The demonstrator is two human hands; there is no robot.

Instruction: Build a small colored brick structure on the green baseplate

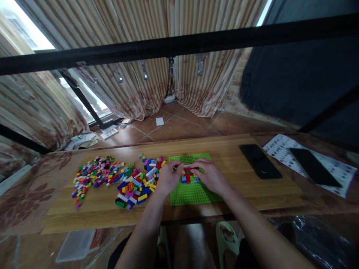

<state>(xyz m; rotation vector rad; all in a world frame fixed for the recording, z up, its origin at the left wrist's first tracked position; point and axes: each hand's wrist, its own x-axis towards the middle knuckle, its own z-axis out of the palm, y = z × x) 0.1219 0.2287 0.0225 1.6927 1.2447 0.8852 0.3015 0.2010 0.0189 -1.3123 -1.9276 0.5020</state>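
On the green baseplate (179, 198) stands a small build of red, blue and yellow toy bricks (188, 178). My left hand (169, 176) is closed in a pinch at the left end of a pale brick (186, 166) at the back of this build. From the other side, my right hand (211, 175) pinches with thumb and index finger at the same pale brick's right end. The fingers partly cover the build, so how the pale brick sits is hard to make out.
Mixed larger bricks (137, 186) lie left of the baseplate, with a pile of small colourful pieces (95, 172) farther left. A black phone (260, 161) lies right on the wooden board (232, 149). Beyond it are a printed sheet (283, 144) and another dark device (314, 166).
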